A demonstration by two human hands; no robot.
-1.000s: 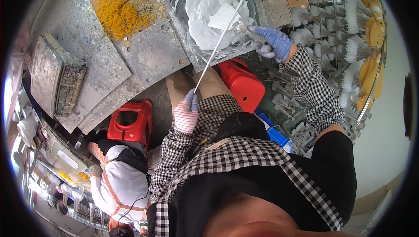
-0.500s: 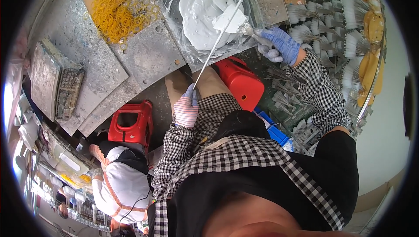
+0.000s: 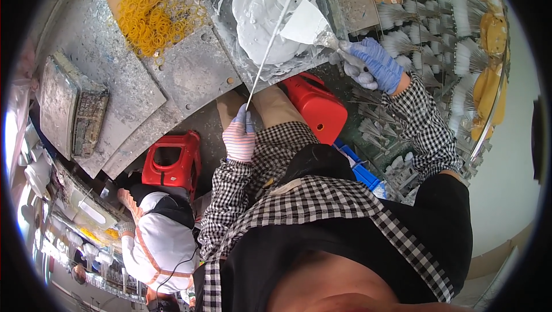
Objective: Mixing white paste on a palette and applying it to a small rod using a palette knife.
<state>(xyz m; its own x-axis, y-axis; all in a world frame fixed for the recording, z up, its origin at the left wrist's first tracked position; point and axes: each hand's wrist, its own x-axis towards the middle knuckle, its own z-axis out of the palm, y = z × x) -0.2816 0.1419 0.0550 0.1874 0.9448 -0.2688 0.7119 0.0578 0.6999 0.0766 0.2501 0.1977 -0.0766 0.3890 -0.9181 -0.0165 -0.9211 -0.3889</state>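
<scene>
My left hand (image 3: pixel 240 138), in a striped glove, is closed on the lower end of a thin white rod (image 3: pixel 268 52). The rod slants up over the table edge and across a mound of white paste (image 3: pixel 261 13). My right hand (image 3: pixel 375 65), in a blue glove, grips a putty knife (image 3: pixel 306 23) by its handle. White paste coats its broad blade, which lies just right of the rod's upper part; whether they touch I cannot tell. The paste sits on a smeared, plastic-covered tray (image 3: pixel 221 30).
Yellow rubber bands (image 3: pixel 146 22) lie in a heap at the far left, near cardboard. A scale-like crusted box (image 3: pixel 75 105) stands left. Racks of white-bristled pieces (image 3: pixel 425 42) line the right. Red stools (image 3: pixel 319 108) stand below the table. Another person (image 3: pixel 164 237) sits at lower left.
My left hand and the rod have shifted slightly left. The putty knife's blade has come away from the rod toward the right, and my right hand has moved a little right and down.
</scene>
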